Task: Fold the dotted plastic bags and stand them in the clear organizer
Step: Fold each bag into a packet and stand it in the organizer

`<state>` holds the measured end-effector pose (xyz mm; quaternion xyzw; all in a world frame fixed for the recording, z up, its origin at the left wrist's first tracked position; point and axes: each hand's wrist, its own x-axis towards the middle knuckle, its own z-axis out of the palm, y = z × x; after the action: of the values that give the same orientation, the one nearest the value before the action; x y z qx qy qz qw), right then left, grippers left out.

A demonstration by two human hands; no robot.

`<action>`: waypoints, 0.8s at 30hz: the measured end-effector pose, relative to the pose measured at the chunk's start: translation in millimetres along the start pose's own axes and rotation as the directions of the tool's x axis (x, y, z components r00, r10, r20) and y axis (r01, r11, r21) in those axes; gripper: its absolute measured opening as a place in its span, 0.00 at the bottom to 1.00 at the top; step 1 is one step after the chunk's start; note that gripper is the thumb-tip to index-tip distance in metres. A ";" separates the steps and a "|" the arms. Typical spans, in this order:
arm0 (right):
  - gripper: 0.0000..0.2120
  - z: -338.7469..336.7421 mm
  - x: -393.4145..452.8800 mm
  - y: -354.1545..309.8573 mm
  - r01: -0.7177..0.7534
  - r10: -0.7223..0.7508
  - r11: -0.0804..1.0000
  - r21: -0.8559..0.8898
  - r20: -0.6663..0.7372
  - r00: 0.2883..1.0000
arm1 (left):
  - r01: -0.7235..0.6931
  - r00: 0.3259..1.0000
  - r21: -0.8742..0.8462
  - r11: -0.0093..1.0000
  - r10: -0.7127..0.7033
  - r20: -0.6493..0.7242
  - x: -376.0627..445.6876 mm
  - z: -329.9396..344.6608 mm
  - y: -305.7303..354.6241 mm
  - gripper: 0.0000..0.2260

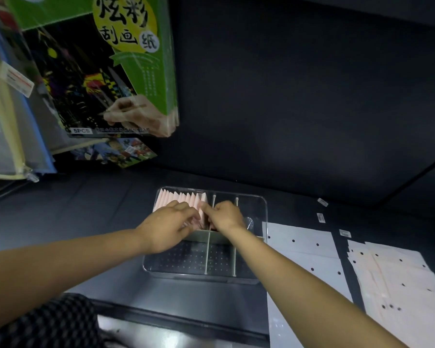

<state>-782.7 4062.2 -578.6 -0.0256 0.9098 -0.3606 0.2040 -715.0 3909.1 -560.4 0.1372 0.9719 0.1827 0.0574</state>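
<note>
Dim overall; the matte black tabletop [312, 109] soaks up light, with a faint soft patch far right of centre. White dotted plastic sheets [312, 252] near right read brightest, close to washed out. Glare streaks on the green shrink-wrapped scratch-paper pack [126, 59] far left. Strong wide-angle bending at edges; left margin and near-left corner blurred. Slight softness throughout.

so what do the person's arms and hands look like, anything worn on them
Both forearms are bare from where they enter the picture, with no sleeves in sight. The left hand and right hand wear no gloves, and no rings, watch or bracelet show on the parts visible. Fingernails are too blurred to judge. A black fabric with small pale dots sits under the left forearm, perhaps clothing.
</note>
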 end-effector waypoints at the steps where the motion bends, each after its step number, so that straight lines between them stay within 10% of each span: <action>1: 0.27 -3.1 -3.9 2.4 0.018 -0.018 0.999 0.027 0.011 1.000 | -0.021 1.000 -0.002 1.000 0.021 -0.016 -2.4 -1.9 2.7 0.11; 11: 0.07 -102.8 -117.3 185.1 0.222 -0.221 0.974 -0.043 0.018 0.975 | -0.318 0.935 0.020 0.948 0.310 0.174 -7.6 25.0 96.7 0.13; 19: 0.37 -123.6 -201.8 307.6 0.375 -0.242 0.784 -0.494 0.312 0.919 | -0.261 0.833 -0.053 0.964 0.252 0.492 -26.8 148.3 189.3 0.37; 24: 0.30 -118.5 -209.9 335.0 0.402 -0.307 0.748 -0.528 0.262 0.915 | -0.296 0.864 0.116 0.948 0.213 0.456 -46.3 186.2 193.9 0.47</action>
<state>-603.1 4426.7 -650.1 -0.2866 0.9345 -0.1000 0.1861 -592.9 4132.6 -658.1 0.3068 0.9197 0.0635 0.2367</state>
